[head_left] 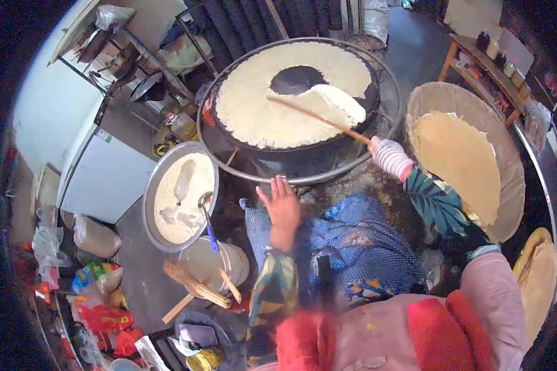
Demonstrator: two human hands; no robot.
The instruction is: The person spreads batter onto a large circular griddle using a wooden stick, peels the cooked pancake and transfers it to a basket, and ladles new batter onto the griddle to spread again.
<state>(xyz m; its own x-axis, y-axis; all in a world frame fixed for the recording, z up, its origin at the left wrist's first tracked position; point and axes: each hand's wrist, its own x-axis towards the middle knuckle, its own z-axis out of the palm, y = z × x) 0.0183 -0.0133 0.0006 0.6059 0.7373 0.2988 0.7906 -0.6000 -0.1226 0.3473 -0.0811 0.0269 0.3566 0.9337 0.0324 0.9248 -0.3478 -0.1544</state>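
Note:
My right hand [390, 156], in a striped glove, grips a long wooden stick [319, 119] that reaches over a large round griddle [294, 80]. A wide, pale layer of batter [247, 99] covers most of the griddle, with a dark bare patch in the middle. Beside the stick lies a thick white mound of batter [343, 104]. My left hand [283, 210] is bare and open, its fingertips at the near side of the metal ring [309, 179] around the griddle. Whether they touch it I cannot tell.
Left of the griddle stands a metal basin [147, 210] of batter with a blue-handled ladle [208, 216]. Below it are a bucket [235, 263] and a straw brush [195, 285]. At right, a large round tray [513, 179] holds thin flatbreads [458, 161]. A wooden shelf [489, 80] carries bottles.

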